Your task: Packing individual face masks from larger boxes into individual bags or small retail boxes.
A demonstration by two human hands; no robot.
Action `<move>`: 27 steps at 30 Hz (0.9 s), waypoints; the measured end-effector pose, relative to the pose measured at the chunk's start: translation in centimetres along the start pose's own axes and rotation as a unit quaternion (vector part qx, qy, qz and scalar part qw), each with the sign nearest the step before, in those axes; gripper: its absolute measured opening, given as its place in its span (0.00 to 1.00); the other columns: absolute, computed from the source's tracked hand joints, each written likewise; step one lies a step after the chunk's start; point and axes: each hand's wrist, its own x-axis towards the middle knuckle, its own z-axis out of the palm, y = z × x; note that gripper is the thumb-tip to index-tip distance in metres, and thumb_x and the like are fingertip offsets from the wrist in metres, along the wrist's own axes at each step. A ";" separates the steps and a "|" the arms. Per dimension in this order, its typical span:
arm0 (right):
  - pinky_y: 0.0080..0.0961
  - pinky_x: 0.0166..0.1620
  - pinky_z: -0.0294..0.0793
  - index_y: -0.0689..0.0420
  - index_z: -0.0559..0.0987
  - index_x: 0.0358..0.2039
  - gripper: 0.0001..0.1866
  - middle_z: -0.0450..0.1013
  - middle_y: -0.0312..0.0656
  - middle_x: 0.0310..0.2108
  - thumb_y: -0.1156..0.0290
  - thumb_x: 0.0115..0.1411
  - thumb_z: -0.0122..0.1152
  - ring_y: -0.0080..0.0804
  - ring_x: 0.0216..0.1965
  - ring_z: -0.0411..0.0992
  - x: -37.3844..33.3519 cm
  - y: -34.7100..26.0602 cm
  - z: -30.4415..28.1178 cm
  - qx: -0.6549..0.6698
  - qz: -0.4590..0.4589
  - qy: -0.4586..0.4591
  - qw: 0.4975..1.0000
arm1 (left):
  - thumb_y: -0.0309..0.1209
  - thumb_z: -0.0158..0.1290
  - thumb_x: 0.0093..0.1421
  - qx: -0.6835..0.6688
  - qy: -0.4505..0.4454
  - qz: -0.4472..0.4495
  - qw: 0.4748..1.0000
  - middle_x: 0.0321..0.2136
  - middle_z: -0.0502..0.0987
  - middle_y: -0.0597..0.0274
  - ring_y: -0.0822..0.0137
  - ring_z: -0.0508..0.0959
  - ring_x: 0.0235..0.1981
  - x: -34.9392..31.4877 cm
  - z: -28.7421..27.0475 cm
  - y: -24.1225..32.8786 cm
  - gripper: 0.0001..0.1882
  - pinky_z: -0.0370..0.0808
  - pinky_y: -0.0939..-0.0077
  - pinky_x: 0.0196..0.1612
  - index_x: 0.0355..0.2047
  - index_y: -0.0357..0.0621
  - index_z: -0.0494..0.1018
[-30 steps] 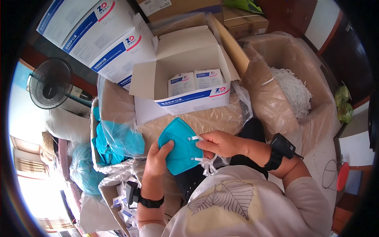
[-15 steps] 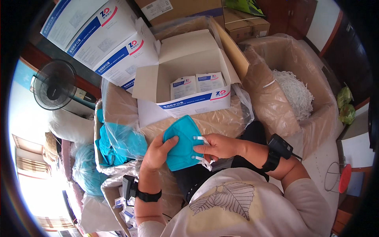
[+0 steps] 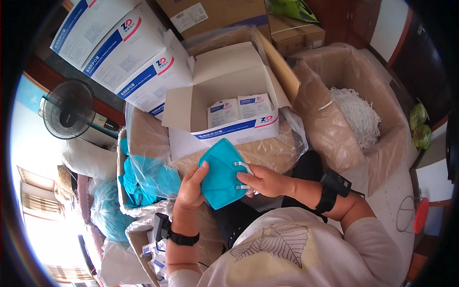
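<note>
Between my two hands is a folded teal face mask (image 3: 221,177) with white ear straps on its right side. My left hand (image 3: 192,185) grips its left edge, thumb on the front face. On the other edge, my right hand (image 3: 264,180) is closed with its thumb over the straps (image 3: 243,176); those fingers are partly hidden behind the mask. Just beyond stands an open white carton (image 3: 239,133) with a blue stripe, holding flat white packets (image 3: 253,105).
White cartons (image 3: 129,57) are stacked at the far left. Teal masks (image 3: 138,179) fill a plastic-lined box on the left. A lined box at right holds white strap strands (image 3: 356,117). Packets (image 3: 155,256) lie in a box at lower left, and a fan (image 3: 69,108) stands beyond.
My right hand has shifted slightly right, and less of the loose strap shows below its fingers. The left thumb has slid toward the mask's left edge. Both hands still hold the mask.
</note>
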 end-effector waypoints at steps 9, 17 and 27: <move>0.42 0.32 0.67 0.62 0.67 0.34 0.15 0.71 0.51 0.23 0.61 0.60 0.44 0.52 0.28 0.69 0.2 1.5 -0.8 -0.490 -0.113 0.052 0.863 | 0.38 0.45 0.57 0.706 -0.029 0.379 0.597 0.40 0.72 0.53 0.60 0.70 0.44 0.6 5.9 0.5 0.15 0.56 0.65 0.55 0.40 0.45 0.71; 0.27 0.28 0.68 0.59 0.68 0.28 0.15 0.68 0.39 0.19 0.60 0.61 0.43 0.29 0.23 0.69 -1.3 0.7 0.1 -0.216 0.094 -0.055 0.970 | 0.48 0.43 0.57 0.644 -0.151 0.270 0.699 0.16 0.73 0.57 0.54 0.74 0.22 2.5 3.5 -3.3 0.20 0.68 0.61 0.31 0.22 0.46 0.74; 0.14 0.26 0.62 0.59 0.72 0.33 0.13 0.64 0.30 0.18 0.62 0.61 0.45 0.16 0.21 0.61 -0.6 -1.4 -4.1 -0.163 0.203 -0.213 0.942 | 0.52 0.47 0.53 0.560 -0.276 -0.063 0.779 0.26 0.76 0.56 0.61 0.75 0.29 0.6 0.6 -3.9 0.22 0.70 0.69 0.34 0.34 0.48 0.75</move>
